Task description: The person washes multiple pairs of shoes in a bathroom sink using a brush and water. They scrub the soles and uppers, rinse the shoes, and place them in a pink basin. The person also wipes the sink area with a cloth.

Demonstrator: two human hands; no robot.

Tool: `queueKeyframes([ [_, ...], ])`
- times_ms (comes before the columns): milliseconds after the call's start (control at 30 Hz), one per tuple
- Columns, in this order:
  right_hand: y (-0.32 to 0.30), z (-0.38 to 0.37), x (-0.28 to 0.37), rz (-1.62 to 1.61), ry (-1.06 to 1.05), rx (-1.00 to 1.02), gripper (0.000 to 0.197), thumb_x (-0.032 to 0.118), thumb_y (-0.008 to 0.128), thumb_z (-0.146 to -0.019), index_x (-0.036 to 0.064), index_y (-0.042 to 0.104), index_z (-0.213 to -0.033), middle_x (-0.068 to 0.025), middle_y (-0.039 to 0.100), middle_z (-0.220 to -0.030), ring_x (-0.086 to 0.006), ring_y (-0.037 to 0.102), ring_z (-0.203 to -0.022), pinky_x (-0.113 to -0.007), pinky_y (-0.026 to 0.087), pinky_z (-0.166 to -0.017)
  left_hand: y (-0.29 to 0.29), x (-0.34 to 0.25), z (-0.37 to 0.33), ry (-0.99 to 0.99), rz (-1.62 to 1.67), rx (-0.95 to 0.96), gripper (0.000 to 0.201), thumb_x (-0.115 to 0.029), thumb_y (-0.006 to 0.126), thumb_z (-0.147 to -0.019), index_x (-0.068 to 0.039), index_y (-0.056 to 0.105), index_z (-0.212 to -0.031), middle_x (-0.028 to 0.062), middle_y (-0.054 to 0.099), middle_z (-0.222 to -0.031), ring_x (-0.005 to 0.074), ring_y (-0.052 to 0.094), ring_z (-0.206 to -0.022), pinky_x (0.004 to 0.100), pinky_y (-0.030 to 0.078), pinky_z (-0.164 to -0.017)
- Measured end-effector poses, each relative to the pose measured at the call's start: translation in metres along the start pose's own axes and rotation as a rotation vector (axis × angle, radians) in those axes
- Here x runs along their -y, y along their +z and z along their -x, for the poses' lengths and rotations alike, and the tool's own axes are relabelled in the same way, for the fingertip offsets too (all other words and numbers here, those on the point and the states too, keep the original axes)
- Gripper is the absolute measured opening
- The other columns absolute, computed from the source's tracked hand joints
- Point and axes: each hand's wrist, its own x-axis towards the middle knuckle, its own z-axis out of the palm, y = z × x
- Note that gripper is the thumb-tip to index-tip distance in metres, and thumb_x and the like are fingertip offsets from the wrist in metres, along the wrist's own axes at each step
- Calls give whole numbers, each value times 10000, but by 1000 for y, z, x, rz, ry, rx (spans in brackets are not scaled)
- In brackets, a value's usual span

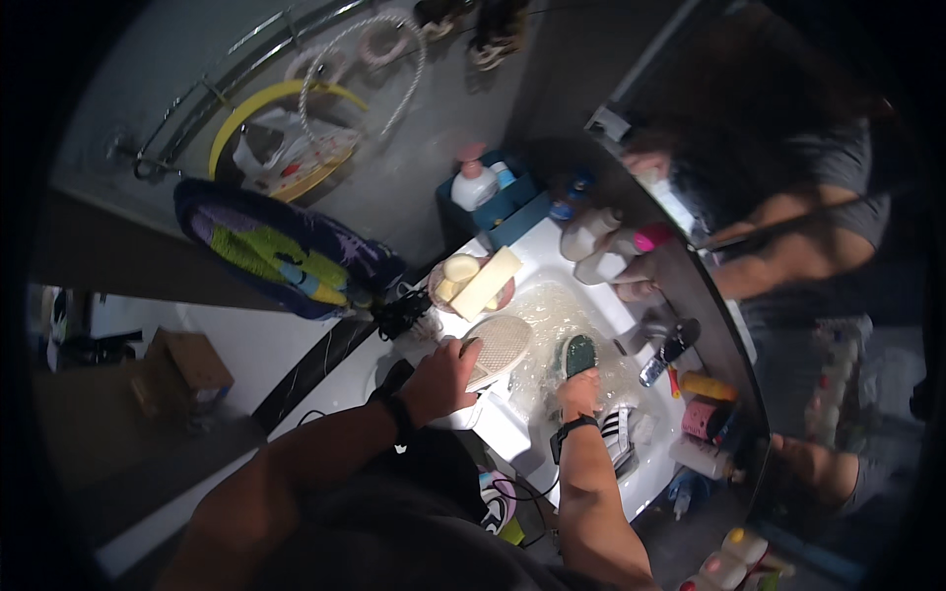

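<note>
Clasped in the left hand point(448, 376), a shoe point(501, 345) shows its sole at the basin's point(658, 455) left side, probably to drain inside. The right hand point(581, 394) grasps what looks like a green brush point(579, 353).

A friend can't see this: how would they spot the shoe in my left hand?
Start at the white sink holding water. At its left side, your left hand grips a shoe. Its pale, textured sole faces up, unlike the black-striped shoe near your right hand.
</note>
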Motion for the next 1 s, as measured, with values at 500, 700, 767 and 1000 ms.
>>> queueKeyframes([
  [500,-178,123,-29,-261,-296,-52,943,453,1002,-675,-94,550,-1295,-306,750,-1230,-405,744,-1161,-439,571,-1015,-8,6,-7,23,-84,177,889,-296,890,-791,-35,432,-1507,304,565,-1367,484,617,-1256,536,560,-1036],
  [700,-216,168,21,158,-278,-102,882,438,950,-718,4,520,-1355,-242,728,-1324,-400,717,-1232,-503,570,-1024,-9,11,-6,41,-58,194,883,-320,885,-802,-33,433,-1504,303,559,-1363,483,610,-1262,547,549,-1040],
  [767,-221,178,39,269,-264,-113,873,409,934,-729,28,516,-1394,-194,698,-1382,-364,689,-1284,-560,541,-1050,-9,13,-5,42,-46,190,883,-327,885,-803,-30,434,-1502,304,560,-1357,483,607,-1262,544,543,-1045],
  [1000,-224,196,81,486,-262,-97,842,342,867,-767,51,497,-1464,-153,671,-1437,-334,627,-1376,-589,468,-1130,-7,15,-7,31,-20,182,855,-318,881,-810,-29,430,-1476,289,557,-1365,484,601,-1263,544,560,-1029],
])
